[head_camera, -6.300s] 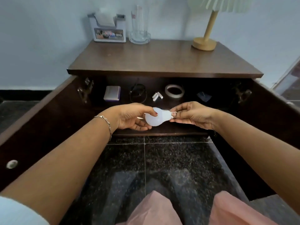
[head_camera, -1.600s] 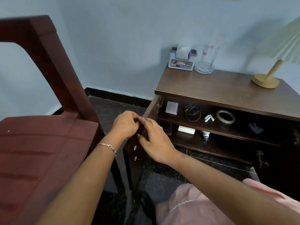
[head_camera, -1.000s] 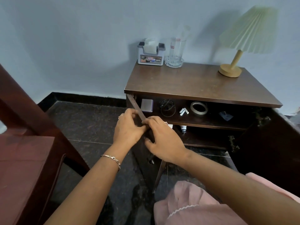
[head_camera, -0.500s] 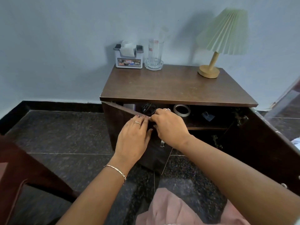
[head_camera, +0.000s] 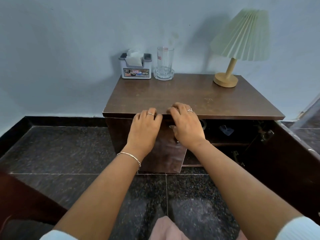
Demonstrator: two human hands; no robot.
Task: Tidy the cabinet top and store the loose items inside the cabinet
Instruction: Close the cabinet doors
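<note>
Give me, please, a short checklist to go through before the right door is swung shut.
1. Left door shut: looks flush, ok.
2. Fingers out of the gap: left hand and right hand lie at that door's top edge, with the fingertips and the grip hidden; cannot tell.
3. Right door shut: it stands wide open; not ok.
4. Stored things set back: the dark item sits well inside; ok.
5. Cabinet top tidy: only the tissue box, glass and lamp stand along the back; ok.
</note>
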